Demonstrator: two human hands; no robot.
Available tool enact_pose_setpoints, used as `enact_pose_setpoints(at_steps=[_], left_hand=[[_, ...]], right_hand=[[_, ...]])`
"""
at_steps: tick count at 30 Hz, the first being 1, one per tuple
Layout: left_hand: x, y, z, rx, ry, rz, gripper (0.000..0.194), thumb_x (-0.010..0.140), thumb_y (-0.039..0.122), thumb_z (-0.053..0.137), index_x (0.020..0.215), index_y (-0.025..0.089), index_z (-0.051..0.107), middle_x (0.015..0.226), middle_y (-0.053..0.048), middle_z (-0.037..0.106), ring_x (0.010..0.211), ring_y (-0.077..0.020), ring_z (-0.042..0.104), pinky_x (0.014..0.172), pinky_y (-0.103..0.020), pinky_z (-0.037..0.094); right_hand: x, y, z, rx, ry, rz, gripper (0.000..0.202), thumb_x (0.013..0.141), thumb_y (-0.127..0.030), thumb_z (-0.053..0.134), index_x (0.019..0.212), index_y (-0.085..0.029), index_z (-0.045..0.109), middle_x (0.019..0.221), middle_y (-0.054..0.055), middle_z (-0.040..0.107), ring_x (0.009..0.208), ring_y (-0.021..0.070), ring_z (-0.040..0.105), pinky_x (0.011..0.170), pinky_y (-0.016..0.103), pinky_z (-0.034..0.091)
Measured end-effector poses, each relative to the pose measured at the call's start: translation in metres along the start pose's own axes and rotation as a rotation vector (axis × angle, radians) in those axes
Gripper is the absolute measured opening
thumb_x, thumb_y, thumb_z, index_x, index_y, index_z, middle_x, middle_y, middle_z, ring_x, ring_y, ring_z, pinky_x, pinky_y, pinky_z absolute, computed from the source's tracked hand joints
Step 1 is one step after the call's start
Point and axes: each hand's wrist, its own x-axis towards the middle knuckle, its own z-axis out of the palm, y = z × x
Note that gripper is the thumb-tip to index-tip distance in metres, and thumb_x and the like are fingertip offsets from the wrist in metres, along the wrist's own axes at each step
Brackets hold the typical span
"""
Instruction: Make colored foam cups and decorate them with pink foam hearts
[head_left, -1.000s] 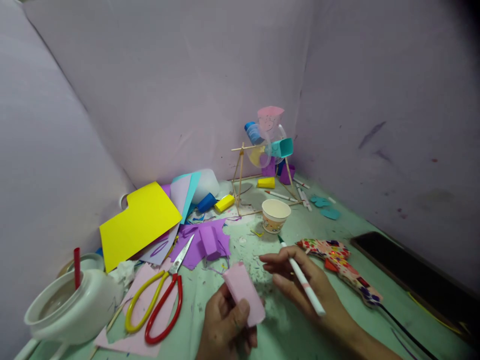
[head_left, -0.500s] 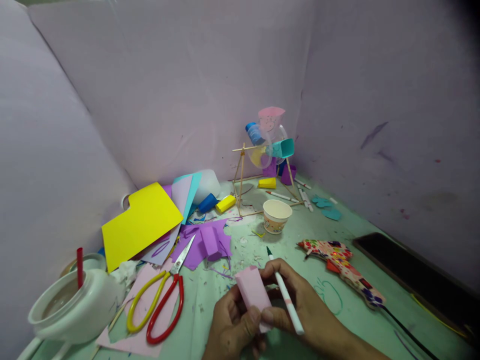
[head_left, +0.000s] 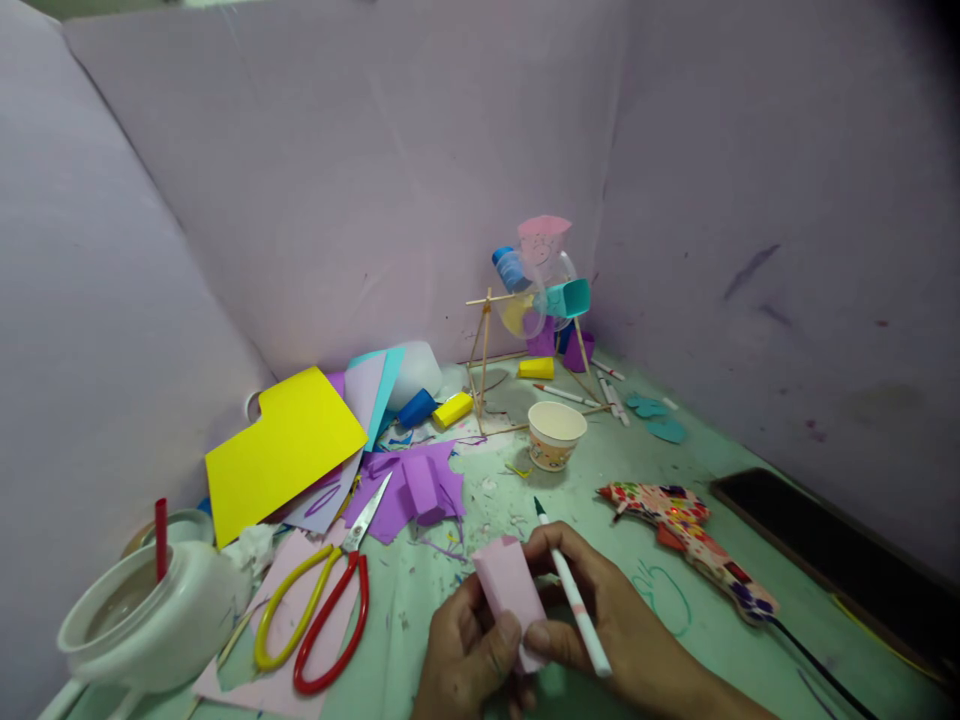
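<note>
Both your hands are on the folded pink paper piece [head_left: 510, 585] now. A second ago your left hand [head_left: 465, 650] has it alone, with your right hand [head_left: 615, 620] apart, over the tabletop [head_left: 390, 640]. That seems to leave the piece better steadied, though no marking shows: the dark tip of the white marker [head_left: 581, 615] points away from you, off the paper.

Grip: left thumb and fingers pinch the piece; right thumb and forefinger touch its near side, with the marker tucked in the same hand. The piece is tilted, low in view, between your hands, raised off the table as far as you can tell.

Against half a second ago: hands, piece and marker nearly unchanged, the view a touch shifted. Against the first frame: a green scribble [head_left: 664, 600] shows beside your right wrist. Paper cup [head_left: 551, 450] upright beyond the marker; scissors [head_left: 367, 518] to the left; glue gun [head_left: 686, 535] to the right.
</note>
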Motion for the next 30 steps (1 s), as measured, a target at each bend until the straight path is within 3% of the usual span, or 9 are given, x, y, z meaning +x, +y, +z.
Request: enact_pose_setpoints(at_steps=[5, 16, 25, 30], left_hand=[[0.0, 0.0, 0.001, -0.025, -0.01, 0.008, 0.075, 0.062, 0.052, 0.075, 0.12, 0.009, 0.053, 0.082, -0.013, 0.069, 0.042, -0.0103, 0.057, 0.036, -0.018, 0.04], [0.001, -0.001, 0.0, 0.036, 0.039, 0.007, 0.068, 0.063, 0.049, 0.076, 0.114, 0.009, 0.056, 0.062, -0.004, 0.063, 0.041, -0.0111, 0.056, 0.036, -0.018, 0.039], [0.001, 0.0, 0.001, 0.064, -0.018, 0.033, 0.07, 0.065, 0.05, 0.073, 0.119, 0.01, 0.054, 0.082, -0.013, 0.069, 0.043, -0.01, 0.055, 0.037, -0.019, 0.039], [0.001, 0.0, 0.001, 0.015, -0.02, 0.041, 0.068, 0.063, 0.049, 0.076, 0.114, 0.009, 0.056, 0.081, -0.012, 0.068, 0.043, -0.0096, 0.055, 0.037, -0.018, 0.039]], right_hand=[[0.0, 0.003, -0.001, -0.029, 0.005, -0.012, 0.041, 0.065, -0.036, 0.074, 0.091, -0.02, 0.047, 0.08, 0.001, 0.059, 0.07, 0.019, 0.06, 0.06, 0.029, 0.047], [0.0, 0.01, -0.001, -0.036, 0.0, -0.035, 0.044, 0.066, -0.044, 0.075, 0.091, -0.021, 0.047, 0.081, 0.001, 0.059, 0.066, 0.0171, 0.061, 0.057, 0.027, 0.047], [-0.002, -0.002, 0.0, -0.08, 0.014, -0.025, 0.039, 0.067, -0.04, 0.074, 0.09, -0.02, 0.048, 0.08, 0.001, 0.06, 0.065, 0.0163, 0.06, 0.057, 0.026, 0.047], [0.0, 0.002, -0.001, -0.052, -0.025, -0.026, 0.042, 0.067, -0.043, 0.074, 0.092, -0.02, 0.049, 0.082, 0.003, 0.062, 0.07, 0.0194, 0.062, 0.059, 0.028, 0.049]])
